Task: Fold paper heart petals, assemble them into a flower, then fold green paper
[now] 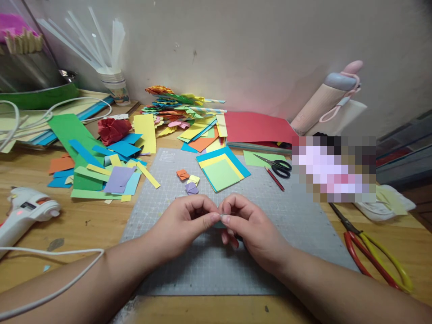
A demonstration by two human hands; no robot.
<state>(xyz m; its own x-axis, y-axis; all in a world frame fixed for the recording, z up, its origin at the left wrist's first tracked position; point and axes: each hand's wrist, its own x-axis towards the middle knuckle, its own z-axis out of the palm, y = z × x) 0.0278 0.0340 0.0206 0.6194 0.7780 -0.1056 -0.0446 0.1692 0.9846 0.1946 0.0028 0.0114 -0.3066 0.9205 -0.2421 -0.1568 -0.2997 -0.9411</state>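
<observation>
My left hand (194,216) and my right hand (251,225) meet over the grey cutting mat (162,265). Thumbs and forefingers of both pinch a small pale-blue piece of paper (218,224), mostly hidden behind the fingers. Just beyond them on the mat lie small folded paper pieces: an orange one (182,174), a yellow one (193,180) and a purple one (191,188). To their right rests a stack of square papers (222,173), light green over yellow and blue.
Black scissors (281,167) and a red pencil (275,179) lie right. Red-and-yellow-handled scissors (364,252) sit by my right forearm. A glue gun (30,209) stands left, its white cable crossing my left forearm. Coloured scraps (87,175), paper flowers (178,108) and a bottle (324,96) are behind.
</observation>
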